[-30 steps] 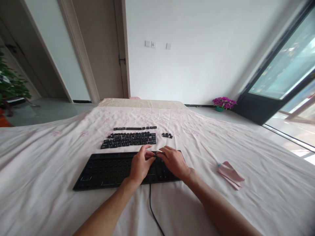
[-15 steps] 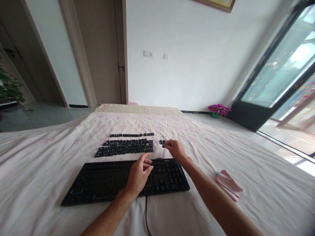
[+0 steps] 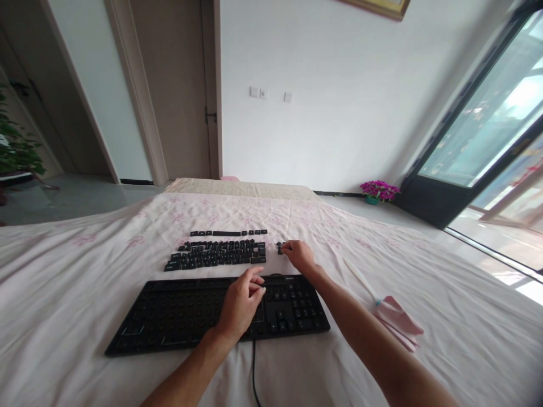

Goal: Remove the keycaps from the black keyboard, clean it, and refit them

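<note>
A black keyboard (image 3: 169,314) with most keycaps removed lies on a pale floral sheet. My left hand (image 3: 241,302) rests on its middle, fingers curled, with nothing visible in them. My right hand (image 3: 299,254) reaches past the keyboard's far edge and its fingertips touch a small cluster of loose black keycaps (image 3: 280,247). I cannot tell whether it grips one. Rows of removed keycaps (image 3: 216,254) are laid out beyond the keyboard, with a thinner row (image 3: 229,233) behind them.
A white-handled tool (image 3: 360,274) and a folded pink cloth (image 3: 401,322) lie to the right of the keyboard. The keyboard cable (image 3: 254,379) runs toward me. A pot of purple flowers (image 3: 379,191) stands on the floor by the glass door.
My right hand left the keyboard, where both hands were together, and reached forward to the small keycap cluster. My left hand stayed on the keyboard. The view shifted slightly.
</note>
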### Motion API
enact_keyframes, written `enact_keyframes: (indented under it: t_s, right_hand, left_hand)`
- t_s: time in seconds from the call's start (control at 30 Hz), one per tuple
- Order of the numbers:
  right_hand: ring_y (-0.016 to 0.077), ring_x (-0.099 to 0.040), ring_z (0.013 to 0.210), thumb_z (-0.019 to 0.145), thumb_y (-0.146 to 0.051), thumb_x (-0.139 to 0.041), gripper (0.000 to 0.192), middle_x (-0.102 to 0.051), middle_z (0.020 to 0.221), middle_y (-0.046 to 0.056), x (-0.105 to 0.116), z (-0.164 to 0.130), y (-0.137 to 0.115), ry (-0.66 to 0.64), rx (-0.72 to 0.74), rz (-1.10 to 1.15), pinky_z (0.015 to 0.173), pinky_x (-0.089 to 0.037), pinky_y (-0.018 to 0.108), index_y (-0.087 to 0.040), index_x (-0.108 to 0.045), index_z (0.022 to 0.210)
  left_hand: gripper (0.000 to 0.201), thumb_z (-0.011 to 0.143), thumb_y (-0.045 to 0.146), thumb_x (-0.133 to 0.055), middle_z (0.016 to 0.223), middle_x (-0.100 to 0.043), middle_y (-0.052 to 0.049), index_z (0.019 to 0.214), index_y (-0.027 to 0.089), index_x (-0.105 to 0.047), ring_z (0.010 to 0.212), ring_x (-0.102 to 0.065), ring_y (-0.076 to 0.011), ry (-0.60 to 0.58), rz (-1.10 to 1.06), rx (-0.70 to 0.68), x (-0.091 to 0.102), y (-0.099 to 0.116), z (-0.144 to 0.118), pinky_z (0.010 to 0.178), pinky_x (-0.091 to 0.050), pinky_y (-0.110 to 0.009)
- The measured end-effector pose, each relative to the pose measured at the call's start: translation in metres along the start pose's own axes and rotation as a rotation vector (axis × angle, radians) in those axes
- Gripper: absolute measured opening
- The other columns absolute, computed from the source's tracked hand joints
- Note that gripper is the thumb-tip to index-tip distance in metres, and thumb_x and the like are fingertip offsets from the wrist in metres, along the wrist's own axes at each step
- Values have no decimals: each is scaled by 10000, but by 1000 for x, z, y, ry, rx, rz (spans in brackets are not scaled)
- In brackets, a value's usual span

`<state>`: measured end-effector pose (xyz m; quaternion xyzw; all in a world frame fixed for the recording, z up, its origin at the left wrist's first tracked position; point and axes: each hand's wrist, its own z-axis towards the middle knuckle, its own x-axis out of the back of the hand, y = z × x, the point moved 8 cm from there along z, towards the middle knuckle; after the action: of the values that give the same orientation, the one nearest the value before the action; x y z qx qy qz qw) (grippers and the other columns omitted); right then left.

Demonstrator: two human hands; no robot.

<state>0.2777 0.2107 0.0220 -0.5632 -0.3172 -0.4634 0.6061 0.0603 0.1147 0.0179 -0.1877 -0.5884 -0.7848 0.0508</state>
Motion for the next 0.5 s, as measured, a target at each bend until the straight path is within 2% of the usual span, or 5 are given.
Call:
enact_keyframes:
  t_s: [0.17,0.27,0.33,0.4,0.5]
  right_hand:
    - [191,-617,758,862,-422,-536,299,-707,789,57,17,-8,-6,54,-1,32,637,-370,259,-188,-719,825]
    - [179,-610,728,929,-473,-400,451,-693,764,63,35,-21,-21,69,69,244,670,-408,267,-166,-695,781]
    - [167,-612,754,968,-478,-305,527,-693,799,54,46,-35,-39,23,196,421,730,-430,269,-172,-693,788]
    - [163,-608,788,978,-486,-294,537,-683,807,39,54,-54,-56,-33,309,492,774,-432,274,-186,-701,799]
    - [149,-600,786,977,-487,-332,481,-660,802,22,56,-81,-66,-121,343,566,755,-440,261,-199,-712,912]
  left_hand:
    - [377,772,107,-565,939,-666,-7,1134,208,-581,708,-646,-97,5,13,-7,1,-1,0,774,-515,-254]
    - [363,771,112,-576,938,-672,-10,1122,205,-595,720,-648,-101,1,13,-14,1,0,0,776,-518,-252]
    - [331,776,112,-575,935,-674,-16,1093,200,-616,740,-649,-109,1,9,-24,1,1,0,779,-521,-255]
    - [298,782,105,-566,934,-674,-20,1057,198,-633,760,-649,-116,3,11,-35,1,2,-1,782,-522,-258]
    - [285,789,88,-548,960,-671,-20,1032,204,-640,784,-647,-117,-3,22,-61,0,4,-2,788,-521,-260]
